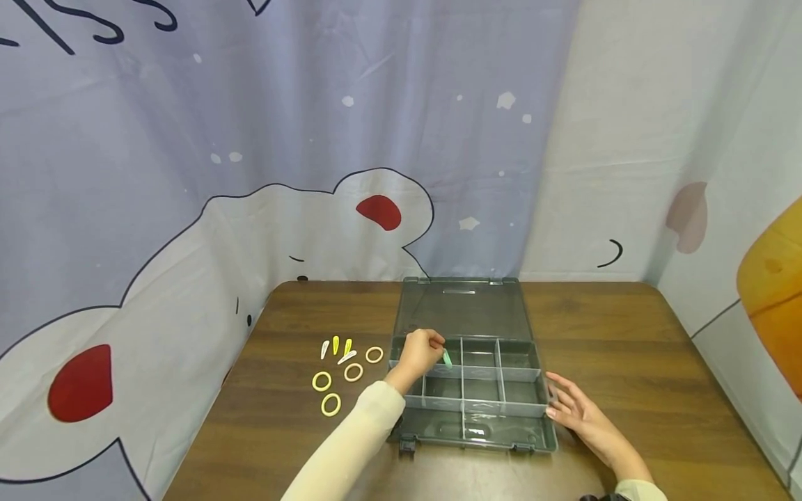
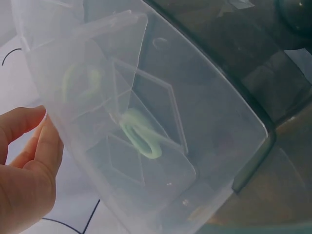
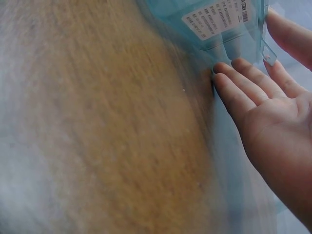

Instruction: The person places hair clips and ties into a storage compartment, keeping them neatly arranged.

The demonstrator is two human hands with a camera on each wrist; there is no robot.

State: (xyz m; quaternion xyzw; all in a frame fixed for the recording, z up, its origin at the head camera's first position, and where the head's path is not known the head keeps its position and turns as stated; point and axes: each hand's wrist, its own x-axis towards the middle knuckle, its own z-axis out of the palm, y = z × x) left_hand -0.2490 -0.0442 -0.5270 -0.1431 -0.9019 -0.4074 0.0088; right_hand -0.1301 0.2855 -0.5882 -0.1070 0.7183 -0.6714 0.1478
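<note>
A grey translucent organizer box [image 1: 482, 408] lies on the table with its lid [image 1: 464, 306] laid back toward the curtain. My left hand [image 1: 421, 353] reaches over the box's back left compartments, its fingers bent and holding nothing visible. Right below those fingertips is a pale green snap hair clip [image 1: 447, 358]. In the left wrist view the green clip [image 2: 141, 134] shows through the cloudy plastic wall, apart from the left hand [image 2: 31, 156]. My right hand [image 1: 579, 416] rests against the box's right side with fingers extended. A printed label [image 3: 214, 18] shows on the box in the right wrist view.
Left of the box lie white clips [image 1: 324, 349] and yellow clips [image 1: 335, 344]. Nearby are two beige rings [image 1: 361, 372] and two yellow rings [image 1: 339, 405], like hair ties. A printed curtain [image 1: 313, 104] hangs behind the brown wooden table [image 1: 282, 445].
</note>
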